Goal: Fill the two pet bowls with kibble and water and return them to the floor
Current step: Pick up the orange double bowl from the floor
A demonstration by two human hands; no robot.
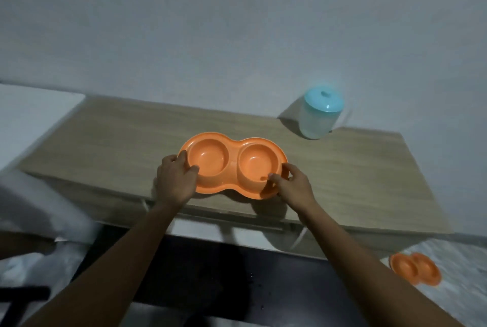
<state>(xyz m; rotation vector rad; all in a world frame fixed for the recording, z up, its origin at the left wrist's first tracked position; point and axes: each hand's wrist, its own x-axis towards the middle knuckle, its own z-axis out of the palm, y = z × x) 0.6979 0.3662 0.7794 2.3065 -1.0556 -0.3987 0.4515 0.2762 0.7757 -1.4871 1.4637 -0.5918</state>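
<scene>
An orange double pet bowl [233, 148] rests on the wooden table [355, 168], both of its round wells empty. My left hand [175, 180] grips its left rim, thumb over the edge. My right hand [291, 184] grips the right front rim. A second orange double bowl [415, 268] lies on the floor at the lower right. A translucent jar with a teal lid [320, 115] stands at the back right of the table; its contents are unclear.
A pale wall runs behind the table. A white surface [34, 113] adjoins the table's left end. White fabric or bags [39, 223] lie at the lower left. A dark area [210, 274] sits below the table's front edge.
</scene>
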